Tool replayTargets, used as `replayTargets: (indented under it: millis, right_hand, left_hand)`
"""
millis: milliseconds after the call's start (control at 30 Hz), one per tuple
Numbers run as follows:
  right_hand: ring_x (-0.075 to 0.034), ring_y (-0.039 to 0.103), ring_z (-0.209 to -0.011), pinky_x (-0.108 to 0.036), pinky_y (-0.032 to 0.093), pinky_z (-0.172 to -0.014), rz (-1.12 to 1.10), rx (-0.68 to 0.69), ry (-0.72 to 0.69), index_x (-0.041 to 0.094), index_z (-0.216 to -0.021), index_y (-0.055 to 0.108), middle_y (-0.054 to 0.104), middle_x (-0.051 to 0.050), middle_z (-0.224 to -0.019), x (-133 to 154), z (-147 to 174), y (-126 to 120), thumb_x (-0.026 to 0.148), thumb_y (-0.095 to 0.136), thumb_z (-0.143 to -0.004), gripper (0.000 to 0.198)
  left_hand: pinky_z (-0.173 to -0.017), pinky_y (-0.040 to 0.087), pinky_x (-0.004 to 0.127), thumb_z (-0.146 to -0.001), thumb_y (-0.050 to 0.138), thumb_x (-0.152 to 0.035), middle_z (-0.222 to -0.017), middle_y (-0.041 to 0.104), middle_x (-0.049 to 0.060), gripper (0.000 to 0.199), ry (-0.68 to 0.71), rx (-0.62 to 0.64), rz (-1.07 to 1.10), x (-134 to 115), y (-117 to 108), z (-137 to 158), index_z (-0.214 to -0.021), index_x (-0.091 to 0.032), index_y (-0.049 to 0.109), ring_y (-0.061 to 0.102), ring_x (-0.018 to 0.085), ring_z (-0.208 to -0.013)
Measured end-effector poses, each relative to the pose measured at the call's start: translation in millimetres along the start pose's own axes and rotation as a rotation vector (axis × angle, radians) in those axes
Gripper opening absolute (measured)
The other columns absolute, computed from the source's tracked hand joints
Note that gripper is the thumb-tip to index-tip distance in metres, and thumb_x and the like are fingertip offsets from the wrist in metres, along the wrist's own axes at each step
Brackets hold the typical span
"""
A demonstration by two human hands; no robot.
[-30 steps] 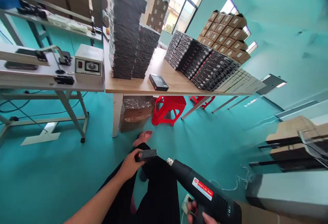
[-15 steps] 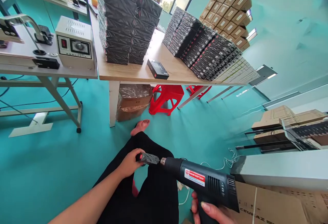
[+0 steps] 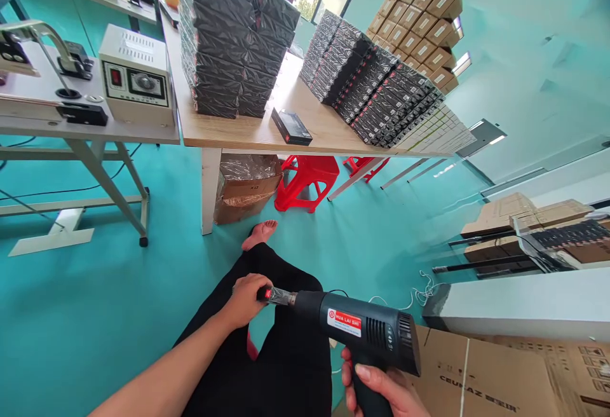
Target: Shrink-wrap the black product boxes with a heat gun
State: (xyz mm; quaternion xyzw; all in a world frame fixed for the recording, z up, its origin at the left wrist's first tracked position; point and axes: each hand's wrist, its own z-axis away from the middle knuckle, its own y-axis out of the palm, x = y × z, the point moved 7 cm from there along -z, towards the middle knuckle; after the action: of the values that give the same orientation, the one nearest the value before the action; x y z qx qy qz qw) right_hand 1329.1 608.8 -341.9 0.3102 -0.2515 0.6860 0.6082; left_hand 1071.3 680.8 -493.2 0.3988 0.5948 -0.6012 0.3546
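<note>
Over my lap, my left hand (image 3: 248,299) is closed around one end of a small black box (image 3: 280,296) with a red mark and clear film on it. The hand hides part of the box. My right hand (image 3: 376,385) grips the handle of a dark heat gun (image 3: 357,325) bearing a red and white label. Its metal nozzle points left and sits right at the film-covered end of the box; whether the two touch I cannot tell.
A wooden table (image 3: 229,132) ahead carries tall stacks of black film-wrapped boxes (image 3: 219,42) and a single flat black box (image 3: 292,126). On the left stands a grey control box (image 3: 136,77). Under the table are a red stool (image 3: 307,182) and a carton (image 3: 248,198). Large cartons (image 3: 457,366) lie right.
The heat gun has moved left, bringing its nozzle closer to the box in my left hand. That box has turned slightly, and my left hand has shifted a little up.
</note>
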Motion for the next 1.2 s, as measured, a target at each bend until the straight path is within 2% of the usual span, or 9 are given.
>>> replayTargets:
  millis: [167,333,467,700,1000,1100,1200]
  right_hand:
    - [-0.018,0.063,-0.061,-0.028,0.048,-0.050,0.057,0.102,-0.047,0.010,-0.101,0.067,0.067,-0.008,-0.080,-4,-13,20,0.043,0.073,-0.070,0.045]
    - [-0.018,0.063,-0.061,-0.028,0.049,-0.051,0.070,0.143,-0.025,0.010,-0.102,0.066,0.067,-0.008,-0.081,-12,-22,27,0.044,0.073,-0.070,0.047]
    - [-0.018,0.063,-0.062,-0.028,0.048,-0.050,0.037,0.108,-0.058,0.011,-0.102,0.066,0.067,-0.008,-0.081,-4,-16,19,0.043,0.073,-0.072,0.045]
    - [-0.016,0.061,-0.062,-0.025,0.047,-0.050,-0.040,-0.044,-0.049,0.011,-0.099,0.068,0.068,-0.009,-0.079,2,-9,-14,0.039,0.072,-0.074,0.038]
    - [-0.014,0.061,-0.063,-0.023,0.047,-0.053,-0.107,-0.032,0.012,0.009,-0.101,0.067,0.068,-0.008,-0.081,-15,-25,-11,0.033,0.066,-0.081,0.031]
    - [-0.013,0.061,-0.064,-0.022,0.048,-0.054,-0.209,-0.010,0.040,0.010,-0.103,0.067,0.068,-0.007,-0.082,-18,-25,-16,0.033,0.068,-0.080,0.032]
    - [-0.011,0.059,-0.062,-0.020,0.048,-0.051,-0.330,0.033,0.047,0.013,-0.102,0.068,0.066,-0.006,-0.080,-18,-19,-26,0.035,0.070,-0.078,0.033]
  left_hand:
    - [-0.089,0.031,0.037,-0.069,0.059,-0.011,-0.100,0.066,0.001,0.029,0.005,0.022,-0.076,-3,4,2,-0.092,-0.028,0.065,0.053,0.024,-0.104]
    - [-0.090,0.030,0.038,-0.067,0.061,-0.011,-0.102,0.067,0.002,0.031,-0.002,0.028,-0.102,-2,5,2,-0.092,-0.028,0.066,0.053,0.025,-0.105]
    - [-0.090,0.031,0.038,-0.069,0.061,-0.013,-0.104,0.066,0.002,0.029,-0.022,0.016,-0.086,3,3,3,-0.093,-0.028,0.066,0.053,0.025,-0.105]
    - [-0.092,0.034,0.037,-0.072,0.064,-0.019,-0.105,0.066,0.002,0.024,-0.019,-0.014,-0.004,5,-2,0,-0.094,-0.028,0.067,0.054,0.025,-0.103]
    - [-0.094,0.037,0.038,-0.074,0.065,-0.024,-0.104,0.067,0.004,0.019,0.020,-0.036,0.081,0,-6,1,-0.092,-0.026,0.069,0.055,0.025,-0.106]
    - [-0.092,0.041,0.037,-0.071,0.069,-0.026,-0.100,0.068,0.005,0.023,-0.045,-0.041,0.251,6,-7,0,-0.093,-0.023,0.069,0.058,0.026,-0.102]
    - [-0.084,0.048,0.038,-0.068,0.074,-0.028,-0.094,0.070,0.005,0.038,-0.247,-0.044,0.699,21,-7,0,-0.103,-0.019,0.065,0.065,0.025,-0.089]
